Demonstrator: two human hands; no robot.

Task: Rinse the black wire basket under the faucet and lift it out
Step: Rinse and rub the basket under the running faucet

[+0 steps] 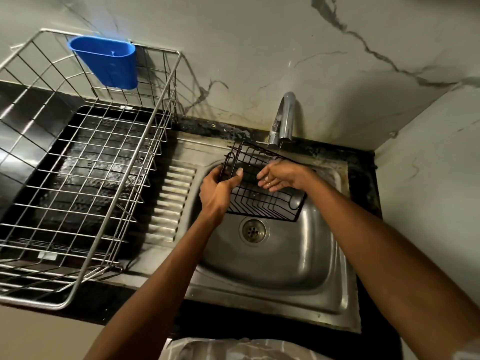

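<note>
- Black wire basket (262,188) hangs tilted over the sink (285,255), below the faucet (283,118).
- Left hand (220,188) grips its left end wall; keep that grip firm.
- Right hand (280,178), fingers spread and wet, rubs the inside wires; turn the basket so every side gets rinsed.

You see a black coated-wire basket (262,198) over a dull, scuffed steel sink (285,268). Faucet (284,118): polished metal. Cup (109,61): smooth blue plastic.
</note>
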